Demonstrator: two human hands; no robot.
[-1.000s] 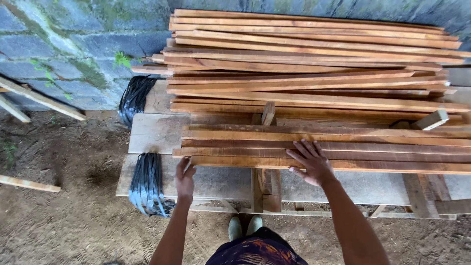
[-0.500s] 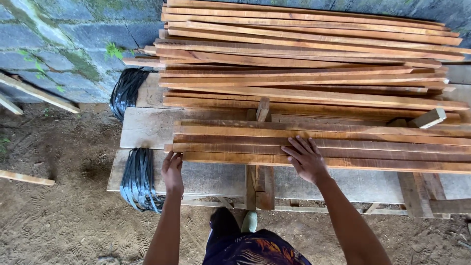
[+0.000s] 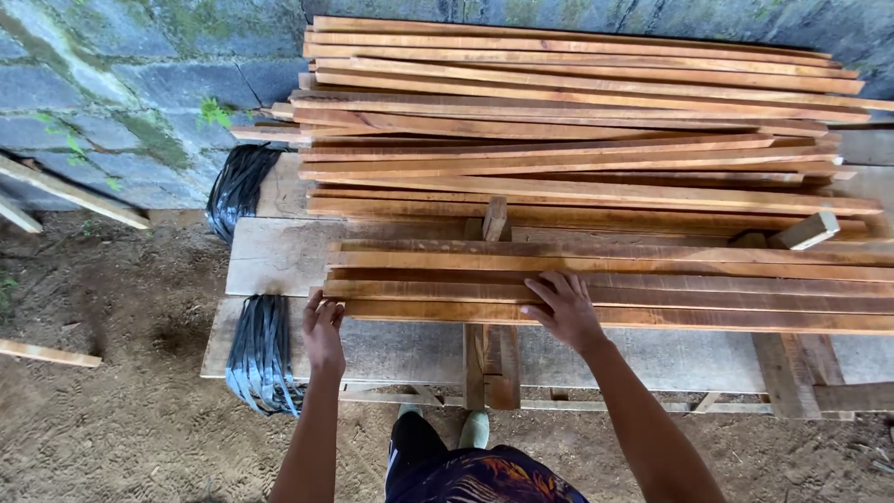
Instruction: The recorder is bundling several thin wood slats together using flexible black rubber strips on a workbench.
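Left hand [image 3: 323, 333] now at plank ends [image 3: 337, 296], fingers open; right hand [image 3: 562, 310] stays flat on planks, unclamped; surface [image 3: 279, 256] unchanged.

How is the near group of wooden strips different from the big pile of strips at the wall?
The near group is small, flat and neatly aligned; the big pile holds many more strips, stacked high and lying crooked. The right hand rests on the near group; no hand touches the pile. Both hold long, reddish-brown strips.
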